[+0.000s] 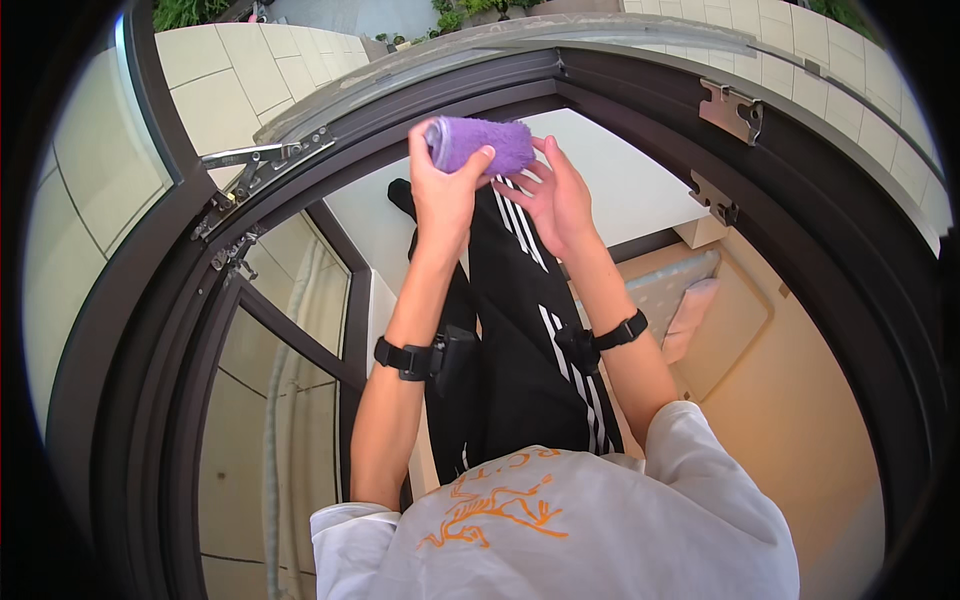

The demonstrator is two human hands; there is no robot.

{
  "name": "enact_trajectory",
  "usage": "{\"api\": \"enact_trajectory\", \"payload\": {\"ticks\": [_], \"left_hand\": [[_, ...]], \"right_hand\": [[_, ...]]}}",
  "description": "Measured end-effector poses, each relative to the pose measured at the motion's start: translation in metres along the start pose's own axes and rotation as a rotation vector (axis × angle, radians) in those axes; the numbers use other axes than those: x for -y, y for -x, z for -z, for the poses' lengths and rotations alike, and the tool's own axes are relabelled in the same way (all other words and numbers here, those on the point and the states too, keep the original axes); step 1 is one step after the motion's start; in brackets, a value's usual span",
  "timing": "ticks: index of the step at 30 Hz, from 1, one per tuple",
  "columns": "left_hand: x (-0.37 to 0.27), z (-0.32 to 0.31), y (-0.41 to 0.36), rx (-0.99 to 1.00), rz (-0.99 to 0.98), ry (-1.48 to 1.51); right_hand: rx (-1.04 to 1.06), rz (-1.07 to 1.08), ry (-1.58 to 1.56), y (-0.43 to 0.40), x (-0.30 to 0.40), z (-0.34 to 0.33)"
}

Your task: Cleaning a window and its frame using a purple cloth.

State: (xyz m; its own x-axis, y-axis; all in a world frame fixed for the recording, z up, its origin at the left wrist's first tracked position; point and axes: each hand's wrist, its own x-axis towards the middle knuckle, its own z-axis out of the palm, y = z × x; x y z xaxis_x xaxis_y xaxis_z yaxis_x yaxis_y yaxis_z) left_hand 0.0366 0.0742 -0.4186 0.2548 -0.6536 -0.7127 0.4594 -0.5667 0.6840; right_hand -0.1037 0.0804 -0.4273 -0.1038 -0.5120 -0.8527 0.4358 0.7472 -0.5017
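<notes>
A fluffy purple cloth (499, 142), rolled or folded into a thick cylinder, is held above my legs near the top middle of the view. My left hand (446, 184) grips its left end, the thumb across the near side. Beside the right end, my right hand (556, 195) has its fingers spread, palm turned toward the cloth; whether a fingertip touches it I cannot tell. Both forearms wear black straps with a dark device. Below the hands are my black trousers (517, 322) with white stripes.
Around me runs a dark window frame (637, 82) with metal hinge hardware (259, 156) at left and metal brackets (731, 111) at right. A white surface (622, 180) lies under the hands. Beyond the frame are a tiled outer wall (225, 67) and a drop to plants below.
</notes>
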Motion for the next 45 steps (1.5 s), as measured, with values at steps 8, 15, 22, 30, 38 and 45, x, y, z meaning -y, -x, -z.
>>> {"api": "enact_trajectory", "payload": {"ticks": [8, 15, 22, 30, 38, 45], "left_hand": [[0.044, -0.018, 0.002, -0.097, 0.207, 0.306], [0.061, -0.02, -0.007, 0.041, 0.145, 0.162], [0.069, -0.011, -0.018, 0.045, 0.039, -0.049], [0.047, 0.044, 0.006, -0.065, -0.02, -0.008], [0.013, -0.001, -0.017, 0.088, 0.14, 0.07], [0.023, 0.001, -0.023, 0.009, 0.098, 0.041]], "right_hand": [[-0.228, 0.798, 0.785, 0.002, 0.01, -0.025], [-0.348, 0.606, 1.447, -0.007, -0.002, -0.027], [-0.256, 0.533, 0.998, -0.027, -0.006, -0.036], [0.021, 0.565, 1.12, -0.008, -0.041, -0.052], [-0.189, 0.696, 1.252, -0.01, -0.003, -0.044], [-0.151, 0.73, 1.111, -0.036, -0.01, -0.045]]}}
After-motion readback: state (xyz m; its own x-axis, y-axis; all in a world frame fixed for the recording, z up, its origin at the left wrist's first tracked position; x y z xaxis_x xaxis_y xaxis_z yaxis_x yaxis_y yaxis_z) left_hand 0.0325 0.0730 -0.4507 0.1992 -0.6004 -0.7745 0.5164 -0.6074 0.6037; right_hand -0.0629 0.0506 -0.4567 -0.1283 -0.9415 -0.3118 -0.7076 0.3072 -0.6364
